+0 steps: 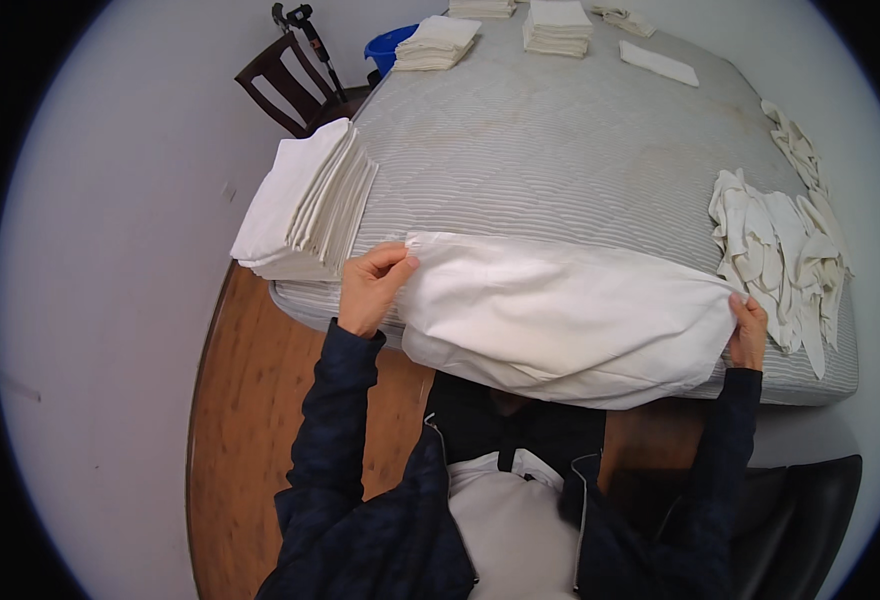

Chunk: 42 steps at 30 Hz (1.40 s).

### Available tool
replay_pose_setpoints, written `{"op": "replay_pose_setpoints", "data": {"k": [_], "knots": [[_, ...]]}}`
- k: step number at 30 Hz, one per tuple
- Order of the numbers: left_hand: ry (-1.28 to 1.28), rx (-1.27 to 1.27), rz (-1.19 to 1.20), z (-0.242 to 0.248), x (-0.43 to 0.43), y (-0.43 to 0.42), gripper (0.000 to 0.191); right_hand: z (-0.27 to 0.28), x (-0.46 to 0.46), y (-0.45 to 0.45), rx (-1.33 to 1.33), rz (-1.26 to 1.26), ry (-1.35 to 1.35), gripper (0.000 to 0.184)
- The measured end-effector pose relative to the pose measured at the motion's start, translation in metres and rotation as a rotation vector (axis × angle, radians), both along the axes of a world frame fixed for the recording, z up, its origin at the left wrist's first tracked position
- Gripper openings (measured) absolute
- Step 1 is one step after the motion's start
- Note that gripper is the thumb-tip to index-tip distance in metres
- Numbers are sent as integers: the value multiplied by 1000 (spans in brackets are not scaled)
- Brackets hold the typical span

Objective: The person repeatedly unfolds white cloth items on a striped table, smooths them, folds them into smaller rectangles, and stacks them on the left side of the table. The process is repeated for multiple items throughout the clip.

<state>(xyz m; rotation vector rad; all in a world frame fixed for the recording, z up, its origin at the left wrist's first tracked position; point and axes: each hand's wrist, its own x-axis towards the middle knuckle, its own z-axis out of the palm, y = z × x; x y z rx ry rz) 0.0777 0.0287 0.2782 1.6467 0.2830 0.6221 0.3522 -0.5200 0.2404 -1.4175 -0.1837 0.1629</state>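
A white cloth [560,315] is stretched sideways over the near edge of a striped, quilted mattress [545,157]. My left hand [376,285] pinches its upper left corner between thumb and fingers. At the opposite end, my right hand [747,326] grips the right corner. The cloth's lower part sags in loose folds past the mattress edge, above my lap. Just left of my left hand stands a tall stack of folded white cloths [308,199]. Close to my right hand lies a heap of crumpled cream cloths [777,255].
Smaller folded stacks [436,43] [557,28] and a single flat cloth [659,63] lie at the far end. Beyond the left edge are a blue bucket [387,49], a dark wooden chair [286,82] and a stick-shaped appliance [318,45]. A black padded seat [800,517] is at lower right.
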Motion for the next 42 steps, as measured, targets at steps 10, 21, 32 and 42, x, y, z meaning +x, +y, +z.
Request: {"op": "replay_pose_setpoints", "data": {"k": [10,21,32,42], "knots": [[-348,-210,1,34,-20,16,11,59,-35,-51,115,-267,-379,19],[-426,59,175,103,-94,0,13,128,-113,-74,86,-271,-628,17],[-252,-183,104,2,-118,30,12,115,-159,-43,-110,-136,-576,18],[-61,-105,192,-6,-109,34,14,94,-151,-40,-170,-119,-501,19]]}}
